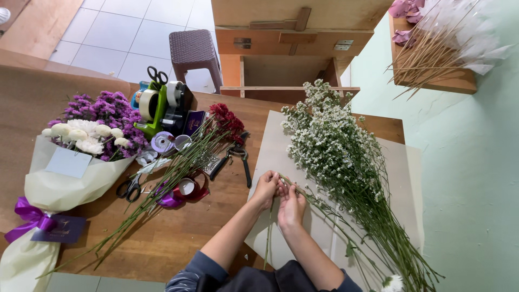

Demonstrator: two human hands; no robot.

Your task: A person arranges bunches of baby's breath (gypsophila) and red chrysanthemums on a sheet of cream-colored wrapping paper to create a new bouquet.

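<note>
**A:** Wooden worktable (pixel 178 238) first, as the base entry: brown planks, pale tiled floor beyond its far edge, green wall to the right. Now the hands?

**B:** Item one, left hand (pixel 266 188): fingers curled shut around the upper end of a thin green stem (pixel 268 230), which runs back toward the person. Item two, right hand (pixel 291 204): fingertips pinched on the same stem just beside the left, seemingly so a small side shoot can be worked between them. Both rest over a sheet of grey paper (pixel 270 151).

**A:** Next outward?

**B:** Item three, bundle of small white flowers (pixel 335 146), lying on the paper to the right, heads far, stems (pixel 389 238) near, fanned within easy reach of the right hand. Item four, pruning shears (pixel 233 159), just left of the paper. Item five, red flowers (pixel 227 120) on long stems slanting toward the near left.

**A:** Further left?

**B:** Red ribbon spool (pixel 186 188), black scissors (pixel 130 188), green tape dispenser (pixel 154 111), all clustered mid-table, likely kept to one side of the paper. Finished bouquet (pixel 81 146), purple and white blooms in cream wrap with a purple bow (pixel 30 216), at the far left.

**A:** Edges and free room?

**B:** Bare wood lies between the red stems and the forearms. The paper overhangs the near edge, and the white flowers' stems reach past it. A brown stool (pixel 193 51) stands beyond the far edge.
</note>
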